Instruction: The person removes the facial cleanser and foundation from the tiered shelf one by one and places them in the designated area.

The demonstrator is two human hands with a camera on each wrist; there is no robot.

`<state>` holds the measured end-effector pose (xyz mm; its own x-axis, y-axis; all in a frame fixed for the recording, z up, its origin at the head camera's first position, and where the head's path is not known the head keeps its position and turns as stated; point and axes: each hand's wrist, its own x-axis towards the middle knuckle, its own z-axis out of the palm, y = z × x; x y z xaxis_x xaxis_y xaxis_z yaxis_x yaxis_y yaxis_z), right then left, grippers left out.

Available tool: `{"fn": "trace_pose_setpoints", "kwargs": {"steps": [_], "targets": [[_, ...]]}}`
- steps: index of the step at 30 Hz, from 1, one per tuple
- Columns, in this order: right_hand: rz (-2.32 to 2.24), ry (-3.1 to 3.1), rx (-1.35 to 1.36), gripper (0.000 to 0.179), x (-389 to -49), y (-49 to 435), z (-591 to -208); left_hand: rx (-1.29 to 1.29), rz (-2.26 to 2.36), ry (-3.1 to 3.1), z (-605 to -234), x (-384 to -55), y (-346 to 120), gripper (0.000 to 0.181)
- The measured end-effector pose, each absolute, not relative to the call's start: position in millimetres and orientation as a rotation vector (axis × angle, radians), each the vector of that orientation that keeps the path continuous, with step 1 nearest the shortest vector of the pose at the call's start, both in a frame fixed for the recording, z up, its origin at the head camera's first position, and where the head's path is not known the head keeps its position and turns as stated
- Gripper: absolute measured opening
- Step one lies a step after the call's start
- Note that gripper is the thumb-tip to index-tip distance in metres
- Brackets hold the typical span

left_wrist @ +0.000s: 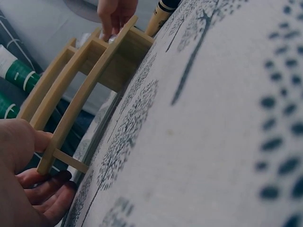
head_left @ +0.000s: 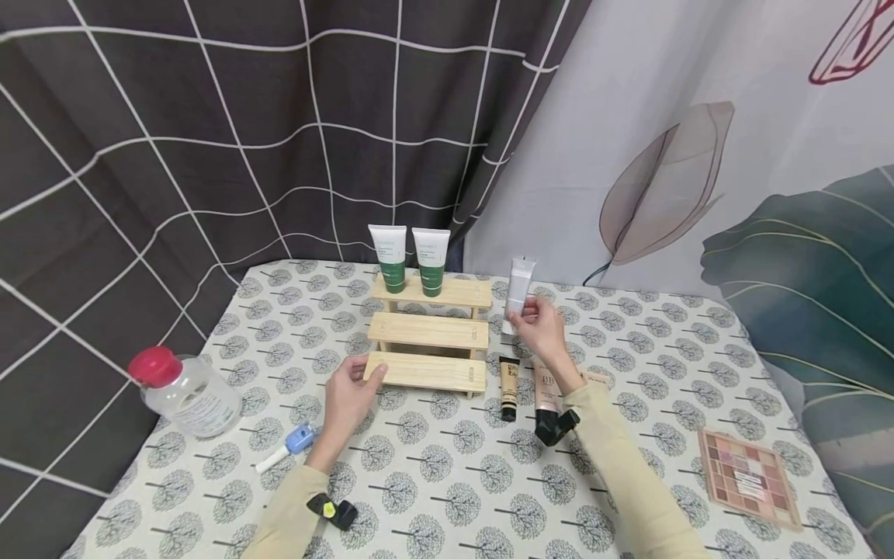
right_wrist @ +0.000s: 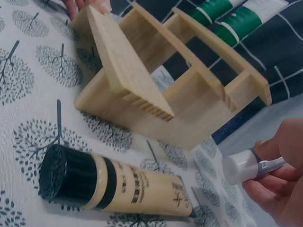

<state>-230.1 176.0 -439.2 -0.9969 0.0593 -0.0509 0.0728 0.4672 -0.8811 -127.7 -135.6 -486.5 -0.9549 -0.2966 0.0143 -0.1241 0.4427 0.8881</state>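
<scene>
My left hand grips the left end of the lowest step of a three-tier wooden stand, thumb on top and fingers below in the left wrist view. To the right of the stand, my right hand pinches a silver-grey tube with a white cap pointing down. Two white-and-green tubes stand side by side on the top step. A beige tube with a black cap lies beside the stand, below my right hand.
A pink BB tube lies partly under my right forearm. An eyeshadow palette is at the far right. On the left are a clear jar with a red lid and a blue-and-white item. Curtains hang behind the table.
</scene>
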Motion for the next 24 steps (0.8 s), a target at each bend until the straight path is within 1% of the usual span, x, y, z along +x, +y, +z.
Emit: {"fn": "trace_pose_setpoints", "kwargs": {"steps": [7, 17, 24], "targets": [[-1.533, 2.653, 0.162, 0.047, -231, 180, -449, 0.367, -1.534, -2.516, -486, -128, -135, 0.046], [-1.354, 2.680, 0.186, 0.043, -231, 181, -454, 0.375, -1.535, -2.513, -486, -128, -135, 0.046], [-1.321, 2.653, 0.195, 0.038, -232, 183, -456, 0.389, -1.536, -2.521, -486, -128, -135, 0.047]]}}
